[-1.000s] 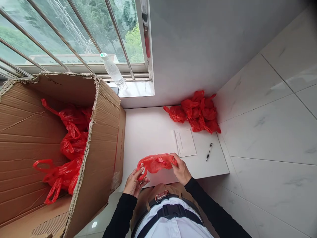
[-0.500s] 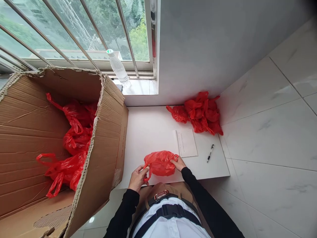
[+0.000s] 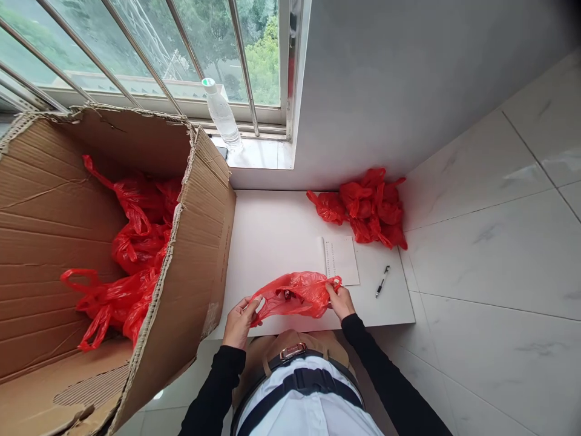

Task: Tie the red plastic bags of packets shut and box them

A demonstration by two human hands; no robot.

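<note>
A red plastic bag (image 3: 313, 295) is stretched sideways between my two hands near the front edge of the white table (image 3: 267, 236). My left hand (image 3: 240, 318) pinches its left side, and my right hand (image 3: 340, 300) grips the handle at its right end. Through the bag's parted mouth a small dark item (image 3: 287, 295) shows; its kind is too small to tell. Just beyond my right hand lies a notebook (image 3: 342, 260) with writing on its page. Farther right is a black-and-white pen (image 3: 382, 281).
A large cardboard box (image 3: 200, 260) stands open on the left, with several filled red bags (image 3: 136, 248) inside. More tied red bags (image 3: 372, 209) are heaped in the table's back right corner. A water bottle (image 3: 222, 115) stands on the sill of the barred window.
My hands have moved apart, pulling the bag wider and parting its mouth, so a dark item inside now shows. The camera view has shifted slightly.
</note>
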